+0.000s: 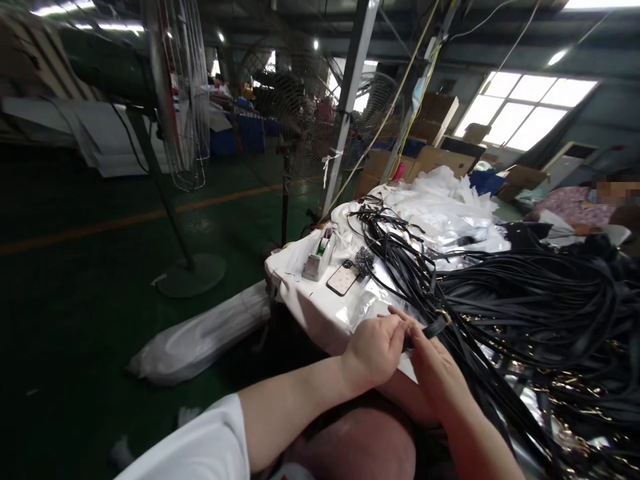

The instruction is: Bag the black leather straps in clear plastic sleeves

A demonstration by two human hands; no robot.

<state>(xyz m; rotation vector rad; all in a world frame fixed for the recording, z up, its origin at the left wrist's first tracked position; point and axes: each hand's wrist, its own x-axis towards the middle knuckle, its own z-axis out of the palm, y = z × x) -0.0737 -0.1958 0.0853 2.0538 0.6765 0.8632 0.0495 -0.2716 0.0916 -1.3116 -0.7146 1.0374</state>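
Note:
My left hand (374, 348) and my right hand (436, 365) meet at the near edge of the white-covered table (310, 303). Both are closed on the end of a black strap (431, 328) that carries a small gold-coloured metal fitting. The left fingers pinch the strap's tip; the right hand grips it just behind. The strap runs back into a big tangled pile of black straps (540, 300) that covers the right half of the table. Clear plastic bags (367, 300) lie under and just beyond my hands.
A phone (343, 278) in a light case, a dark keyring and a small white box (318, 259) lie at the table's left end. White bags (445, 203) are heaped behind. Standing fans (177, 100) and a steel pillar (347, 100) stand on the green floor; a person sits far right.

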